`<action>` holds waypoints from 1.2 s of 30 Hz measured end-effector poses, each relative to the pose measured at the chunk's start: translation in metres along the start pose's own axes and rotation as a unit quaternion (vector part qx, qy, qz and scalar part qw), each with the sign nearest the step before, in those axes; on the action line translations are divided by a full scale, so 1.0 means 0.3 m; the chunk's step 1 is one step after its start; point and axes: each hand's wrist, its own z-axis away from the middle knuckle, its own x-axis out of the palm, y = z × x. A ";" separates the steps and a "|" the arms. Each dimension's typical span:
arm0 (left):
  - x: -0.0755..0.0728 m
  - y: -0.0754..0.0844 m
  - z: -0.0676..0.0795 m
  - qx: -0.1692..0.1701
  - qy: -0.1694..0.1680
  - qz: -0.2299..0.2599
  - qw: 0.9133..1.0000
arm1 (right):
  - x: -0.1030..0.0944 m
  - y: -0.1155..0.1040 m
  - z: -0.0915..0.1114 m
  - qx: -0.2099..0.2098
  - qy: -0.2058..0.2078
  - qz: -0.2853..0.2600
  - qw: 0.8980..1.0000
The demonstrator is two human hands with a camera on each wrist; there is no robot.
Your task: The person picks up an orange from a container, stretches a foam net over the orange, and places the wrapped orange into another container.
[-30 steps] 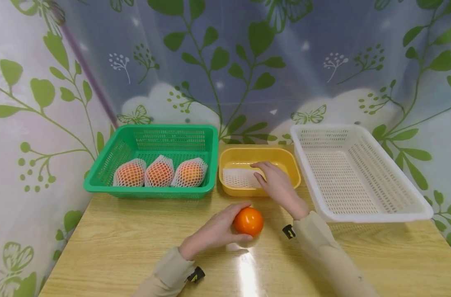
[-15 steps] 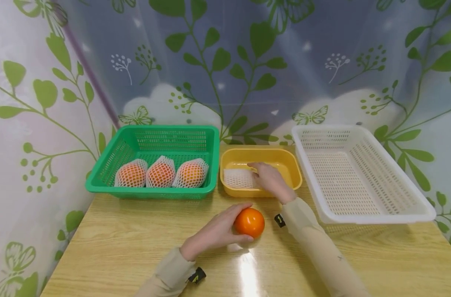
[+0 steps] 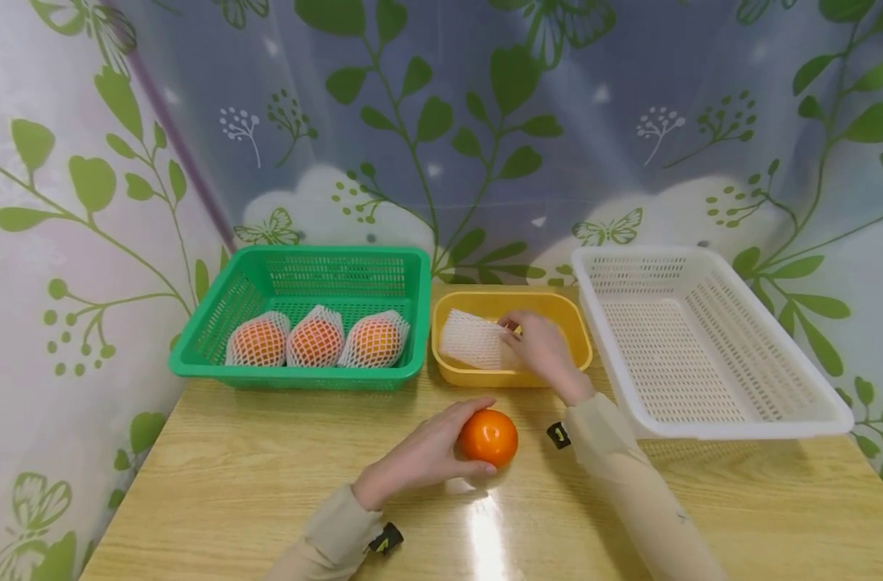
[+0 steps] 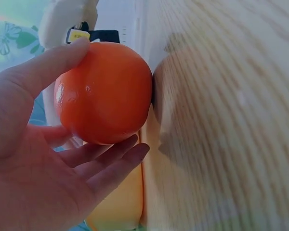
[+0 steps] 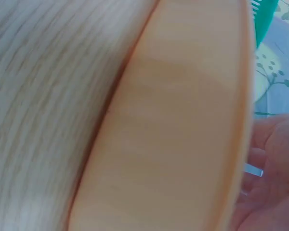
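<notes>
A smooth, glossy round orange fruit (image 3: pixel 488 439) sits on the wooden table. My left hand (image 3: pixel 427 452) holds it from the left, thumb on one side and fingers on the other; the left wrist view shows this fruit (image 4: pixel 106 94) up close. Over the yellow bin (image 3: pixel 452 377), my right hand (image 3: pixel 539 347) pinches the edge of a white foam net sleeve (image 3: pixel 473 339), which is lifted and tilted inside the bin. In the right wrist view the bin's wall (image 5: pixel 168 120) hides most of that hand (image 5: pixel 277 173).
Left of the bin stands a green basket (image 3: pixel 296 373) with three net-wrapped fruits (image 3: pixel 315 339) along its front. A white basket (image 3: pixel 739 426) is at the right. A patterned curtain (image 3: pixel 441 121) hangs behind the table (image 3: pixel 253 468).
My right hand has taken hold of the foam net sleeve and raised it from the bin's bottom, shifting slightly right. The left hand stays on the fruit.
</notes>
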 end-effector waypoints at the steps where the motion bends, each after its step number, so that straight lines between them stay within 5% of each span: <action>1: 0.000 0.000 0.000 0.002 -0.001 -0.001 1.000 | -0.009 -0.003 0.005 0.000 0.015 -0.012 1.000; 7: 0.003 -0.001 0.000 0.008 0.002 -0.005 1.000 | -0.059 -0.031 0.035 0.015 0.096 -0.119 0.988; 14: 0.003 0.001 0.000 0.006 0.004 0.005 1.000 | -0.107 -0.076 0.082 0.027 0.124 -0.204 0.971; 20: -0.039 0.015 -0.006 0.004 0.017 0.016 1.000 | -0.135 -0.116 0.130 0.018 0.129 -0.315 0.940; 24: -0.077 0.033 -0.026 0.015 0.072 0.064 0.995 | -0.150 -0.137 0.161 0.003 0.125 -0.379 0.917; 29: -0.112 0.065 -0.067 0.019 0.181 0.147 0.972 | -0.161 -0.157 0.197 -0.001 0.112 -0.431 0.896; 36: -0.120 0.094 -0.107 0.011 0.259 0.319 0.912 | -0.138 -0.167 0.234 -0.024 0.114 -0.464 0.878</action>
